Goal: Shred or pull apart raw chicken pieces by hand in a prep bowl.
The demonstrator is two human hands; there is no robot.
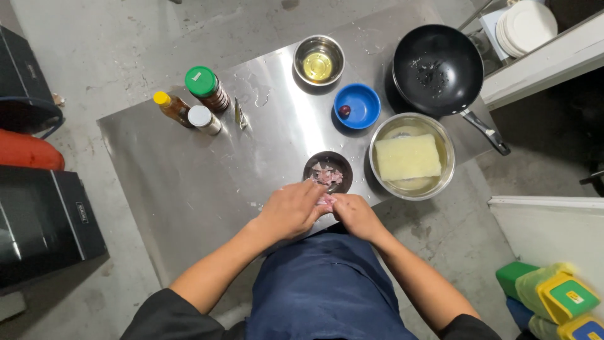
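My left hand (pixel 290 211) and my right hand (pixel 355 214) meet at the near edge of a steel table (pixel 189 182). Together they pinch pink meat pieces (pixel 325 201) between the fingertips. Just beyond the hands stands a small dark bowl (pixel 328 171) holding more chopped pink meat. A steel bowl (pixel 412 156) to its right holds a pale block in liquid.
A blue bowl (pixel 357 106) with a small dark red item, a steel bowl of oil (pixel 318 60) and a black wok (pixel 438 69) stand farther back. Three bottles (pixel 195 104) cluster at the back left. White plates (pixel 525 26) sit top right. Black cases (pixel 38 220) are left.
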